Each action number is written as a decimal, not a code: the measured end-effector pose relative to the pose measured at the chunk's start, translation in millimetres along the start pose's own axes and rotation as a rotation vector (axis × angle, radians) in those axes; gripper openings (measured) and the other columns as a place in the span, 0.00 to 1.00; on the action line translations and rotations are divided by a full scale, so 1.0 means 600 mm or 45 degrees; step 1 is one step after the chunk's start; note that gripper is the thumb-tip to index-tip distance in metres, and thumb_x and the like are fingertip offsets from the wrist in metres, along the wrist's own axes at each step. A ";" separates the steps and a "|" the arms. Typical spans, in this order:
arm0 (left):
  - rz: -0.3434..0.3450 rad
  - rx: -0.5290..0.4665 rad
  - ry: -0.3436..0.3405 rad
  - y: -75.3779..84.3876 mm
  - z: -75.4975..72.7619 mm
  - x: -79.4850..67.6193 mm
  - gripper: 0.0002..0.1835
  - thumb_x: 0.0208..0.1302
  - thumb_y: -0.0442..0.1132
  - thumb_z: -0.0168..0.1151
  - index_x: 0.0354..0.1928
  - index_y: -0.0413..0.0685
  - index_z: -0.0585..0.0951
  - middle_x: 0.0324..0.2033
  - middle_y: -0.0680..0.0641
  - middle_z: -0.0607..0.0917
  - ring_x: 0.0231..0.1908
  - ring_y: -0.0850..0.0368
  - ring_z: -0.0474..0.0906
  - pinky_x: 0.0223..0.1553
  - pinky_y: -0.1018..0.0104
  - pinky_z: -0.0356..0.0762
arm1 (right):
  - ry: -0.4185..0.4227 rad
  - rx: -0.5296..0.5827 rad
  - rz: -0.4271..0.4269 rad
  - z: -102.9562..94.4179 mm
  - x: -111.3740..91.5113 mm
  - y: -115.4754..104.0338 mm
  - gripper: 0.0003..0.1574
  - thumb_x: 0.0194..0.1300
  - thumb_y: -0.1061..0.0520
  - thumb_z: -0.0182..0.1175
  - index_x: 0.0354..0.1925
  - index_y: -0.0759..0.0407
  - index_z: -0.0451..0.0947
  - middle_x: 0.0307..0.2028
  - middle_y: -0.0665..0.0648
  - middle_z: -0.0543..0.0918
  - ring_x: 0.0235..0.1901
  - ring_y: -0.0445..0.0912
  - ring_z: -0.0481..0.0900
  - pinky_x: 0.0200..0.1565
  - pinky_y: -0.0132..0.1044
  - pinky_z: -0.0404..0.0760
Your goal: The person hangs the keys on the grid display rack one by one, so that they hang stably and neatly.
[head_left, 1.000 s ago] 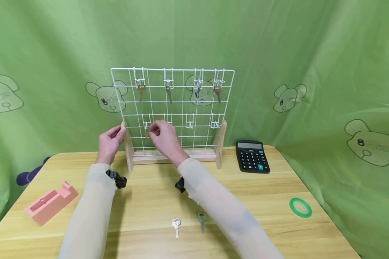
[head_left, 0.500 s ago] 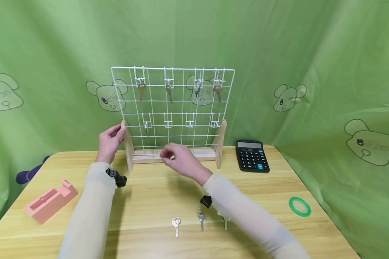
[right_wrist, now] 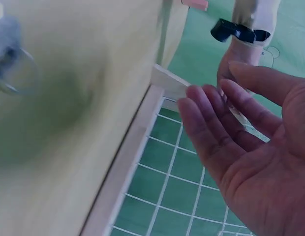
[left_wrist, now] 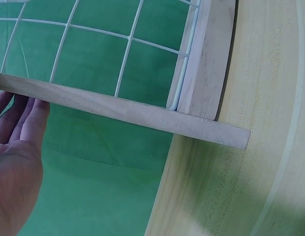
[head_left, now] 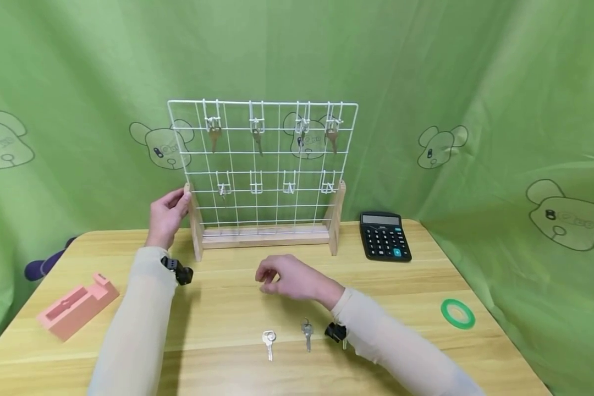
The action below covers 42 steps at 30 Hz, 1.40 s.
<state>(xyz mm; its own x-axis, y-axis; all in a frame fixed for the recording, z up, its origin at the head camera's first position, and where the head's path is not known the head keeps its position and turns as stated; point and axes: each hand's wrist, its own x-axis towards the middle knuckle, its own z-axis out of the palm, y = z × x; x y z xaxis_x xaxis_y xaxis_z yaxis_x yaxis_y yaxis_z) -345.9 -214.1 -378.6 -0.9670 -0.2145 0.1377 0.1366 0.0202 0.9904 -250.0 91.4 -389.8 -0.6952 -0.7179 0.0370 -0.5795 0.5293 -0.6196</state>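
Note:
My left hand point(head_left: 165, 217) holds the left wooden post point(head_left: 195, 234) of a white wire grid rack; in the left wrist view its fingers point(left_wrist: 34, 123) reach behind that post. Over the table in front of the rack, my right hand point(head_left: 294, 278) has loosely bent fingers and nothing in them. A silver key point(head_left: 269, 344) and a greyer key point(head_left: 307, 333) with a ring lie nearest to it, while a third key point(head_left: 345, 345) is mostly hidden by the right wrist camera. Keys point(head_left: 214, 138) hang from the upper hooks, and one key point(head_left: 223, 191) from the lower left hook.
The other lower hooks point(head_left: 289, 188) on the grid carry no keys. A black calculator point(head_left: 383, 237) lies right of the rack. Further forward on that side is a green tape roll point(head_left: 447, 313). At the left edge sits a pink tape dispenser point(head_left: 79, 309).
My right hand has let go of the key at the lower left hook and come down and right over the table. That key stays hanging. My left hand has kept its place.

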 end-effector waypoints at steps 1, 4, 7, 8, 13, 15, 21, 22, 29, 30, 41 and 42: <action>0.000 0.000 0.002 0.000 0.000 0.000 0.29 0.69 0.45 0.61 0.67 0.41 0.70 0.64 0.35 0.72 0.62 0.44 0.71 0.56 0.71 0.76 | -0.017 0.001 0.001 0.004 -0.005 0.003 0.10 0.63 0.64 0.67 0.44 0.62 0.80 0.39 0.53 0.82 0.38 0.39 0.79 0.43 0.29 0.82; -0.001 -0.010 0.004 -0.001 0.000 0.001 0.29 0.69 0.45 0.62 0.67 0.41 0.70 0.64 0.35 0.72 0.62 0.44 0.71 0.56 0.72 0.76 | -0.061 -0.001 0.010 0.018 -0.021 0.011 0.11 0.63 0.64 0.66 0.44 0.62 0.80 0.39 0.54 0.82 0.38 0.39 0.78 0.42 0.27 0.81; 0.003 -0.006 0.007 0.000 0.000 0.000 0.28 0.69 0.45 0.62 0.67 0.41 0.71 0.63 0.35 0.73 0.61 0.45 0.72 0.55 0.72 0.76 | -0.091 -0.011 0.013 0.030 -0.034 0.019 0.11 0.63 0.63 0.66 0.45 0.62 0.80 0.40 0.54 0.82 0.39 0.40 0.79 0.44 0.27 0.81; 0.004 -0.006 0.008 0.000 0.000 0.000 0.28 0.69 0.45 0.62 0.67 0.41 0.71 0.63 0.35 0.73 0.60 0.45 0.73 0.55 0.72 0.77 | -0.100 -0.018 0.012 0.034 -0.038 0.021 0.12 0.63 0.63 0.67 0.45 0.62 0.80 0.40 0.54 0.82 0.39 0.40 0.79 0.44 0.27 0.81; 0.011 0.000 0.003 0.002 0.000 -0.003 0.28 0.69 0.45 0.61 0.67 0.40 0.70 0.63 0.34 0.73 0.61 0.45 0.72 0.56 0.71 0.76 | -0.127 -0.053 -0.017 0.049 -0.052 0.028 0.13 0.61 0.63 0.68 0.46 0.61 0.80 0.40 0.51 0.81 0.39 0.39 0.79 0.44 0.27 0.81; 0.005 -0.012 0.000 0.003 0.001 -0.004 0.29 0.69 0.45 0.61 0.67 0.40 0.70 0.63 0.34 0.72 0.61 0.45 0.72 0.56 0.71 0.76 | -0.135 -0.076 -0.026 0.053 -0.057 0.028 0.14 0.61 0.62 0.69 0.46 0.60 0.80 0.40 0.50 0.80 0.39 0.39 0.78 0.43 0.26 0.81; -0.013 -0.029 0.006 0.003 0.002 -0.005 0.29 0.69 0.44 0.61 0.68 0.40 0.70 0.63 0.34 0.72 0.62 0.44 0.71 0.57 0.71 0.76 | -0.155 -0.163 -0.024 0.067 -0.066 0.023 0.15 0.59 0.60 0.71 0.46 0.57 0.81 0.39 0.46 0.78 0.40 0.38 0.76 0.44 0.25 0.78; -0.010 -0.022 0.006 0.003 0.002 -0.005 0.29 0.69 0.44 0.61 0.68 0.40 0.69 0.63 0.34 0.72 0.62 0.44 0.71 0.57 0.71 0.76 | -0.161 -0.178 -0.017 0.069 -0.067 0.022 0.16 0.59 0.60 0.71 0.46 0.57 0.81 0.39 0.45 0.78 0.40 0.38 0.75 0.44 0.24 0.77; -0.010 -0.017 0.005 0.004 0.002 -0.004 0.28 0.71 0.43 0.60 0.68 0.41 0.69 0.64 0.34 0.71 0.62 0.44 0.71 0.58 0.69 0.75 | -0.166 -0.243 0.056 0.084 -0.065 0.018 0.17 0.58 0.57 0.71 0.46 0.55 0.81 0.37 0.42 0.75 0.36 0.34 0.72 0.40 0.23 0.76; -0.011 -0.016 0.002 0.004 0.002 -0.005 0.28 0.71 0.43 0.59 0.68 0.41 0.69 0.64 0.34 0.71 0.62 0.44 0.71 0.58 0.69 0.75 | -0.164 -0.246 0.058 0.086 -0.064 0.017 0.16 0.58 0.57 0.72 0.46 0.55 0.81 0.36 0.43 0.75 0.35 0.34 0.72 0.39 0.23 0.76; -0.009 -0.025 0.004 0.003 0.002 -0.003 0.28 0.69 0.44 0.61 0.67 0.40 0.70 0.63 0.34 0.72 0.61 0.45 0.72 0.56 0.72 0.76 | -0.164 -0.272 0.096 0.101 -0.058 0.013 0.12 0.55 0.61 0.73 0.31 0.49 0.78 0.30 0.42 0.73 0.32 0.34 0.70 0.35 0.23 0.73; -0.008 -0.021 0.005 0.002 0.002 -0.003 0.28 0.70 0.44 0.61 0.67 0.40 0.70 0.63 0.34 0.72 0.61 0.45 0.72 0.56 0.71 0.76 | -0.166 -0.264 0.097 0.101 -0.058 0.014 0.13 0.55 0.61 0.73 0.31 0.49 0.77 0.30 0.42 0.73 0.31 0.34 0.70 0.35 0.23 0.73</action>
<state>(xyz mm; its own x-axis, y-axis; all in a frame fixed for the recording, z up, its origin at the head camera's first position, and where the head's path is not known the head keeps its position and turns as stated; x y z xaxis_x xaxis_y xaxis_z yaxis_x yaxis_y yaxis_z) -344.4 -212.8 -377.6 -0.9670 -0.2181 0.1317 0.1343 0.0031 0.9909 -205.0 93.1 -443.8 -0.6874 -0.7174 -0.1137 -0.6116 0.6561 -0.4420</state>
